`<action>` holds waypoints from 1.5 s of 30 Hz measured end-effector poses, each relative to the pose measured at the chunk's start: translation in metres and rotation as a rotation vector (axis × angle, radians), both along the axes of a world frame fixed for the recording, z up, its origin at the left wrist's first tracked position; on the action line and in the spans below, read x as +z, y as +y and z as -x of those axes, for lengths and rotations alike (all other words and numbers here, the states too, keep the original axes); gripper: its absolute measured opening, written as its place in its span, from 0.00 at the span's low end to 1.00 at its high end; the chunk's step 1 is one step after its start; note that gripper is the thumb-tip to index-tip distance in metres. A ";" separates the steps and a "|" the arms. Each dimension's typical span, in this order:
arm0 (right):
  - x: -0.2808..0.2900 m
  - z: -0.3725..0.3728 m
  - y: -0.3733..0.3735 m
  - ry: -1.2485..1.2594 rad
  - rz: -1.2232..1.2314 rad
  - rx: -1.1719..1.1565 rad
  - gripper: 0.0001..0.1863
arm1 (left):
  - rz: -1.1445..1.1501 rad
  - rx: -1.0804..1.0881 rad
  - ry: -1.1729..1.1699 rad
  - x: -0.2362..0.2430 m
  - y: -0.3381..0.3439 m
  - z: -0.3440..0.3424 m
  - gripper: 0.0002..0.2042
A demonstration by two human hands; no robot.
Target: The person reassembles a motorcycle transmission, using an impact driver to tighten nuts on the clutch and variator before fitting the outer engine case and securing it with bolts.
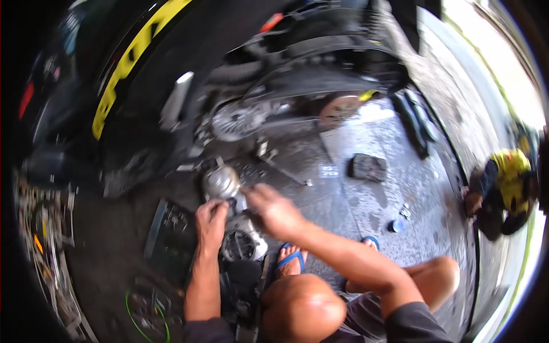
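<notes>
A long silver metal cover [251, 244], with a round vented end and a domed far end, lies on the floor in front of me. My left hand [210, 224] is over the cover's left side, thumb and fingers pinched together near a small dark part. What sits in that pinch, if anything, is too small to make out. My right hand [275, 214] is on the other side of the cover, bent inward and smeared by motion. Beyond both hands, the opened side of a black scooter [320, 63] shows a finned pulley [231, 121] and a brownish round drum [341, 110].
A T-shaped wrench [289, 172] lies right of the cover, a dark block [369, 167] farther right. Nearby is a blue cap [397, 226]. A dark tray [163, 228] with small parts sits left, near a green loop [166, 327]. Another person in yellow [509, 177] crouches far right.
</notes>
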State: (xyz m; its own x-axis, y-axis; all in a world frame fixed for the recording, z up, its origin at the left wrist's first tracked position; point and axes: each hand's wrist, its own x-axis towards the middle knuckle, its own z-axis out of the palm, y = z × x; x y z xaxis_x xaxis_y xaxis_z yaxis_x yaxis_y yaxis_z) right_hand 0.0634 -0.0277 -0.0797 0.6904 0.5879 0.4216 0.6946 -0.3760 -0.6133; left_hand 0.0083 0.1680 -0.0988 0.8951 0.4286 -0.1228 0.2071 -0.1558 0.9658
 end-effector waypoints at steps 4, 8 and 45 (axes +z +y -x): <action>0.016 0.009 0.002 -0.014 -0.206 -0.020 0.19 | -0.275 -0.094 -0.010 0.048 -0.031 -0.003 0.05; 0.019 0.006 -0.013 0.071 -0.353 -0.096 0.17 | -0.432 -0.187 0.003 0.089 -0.058 -0.012 0.06; -0.035 -0.179 -0.105 0.217 -0.756 -1.016 0.15 | -0.623 -1.059 0.011 0.204 -0.249 0.042 0.22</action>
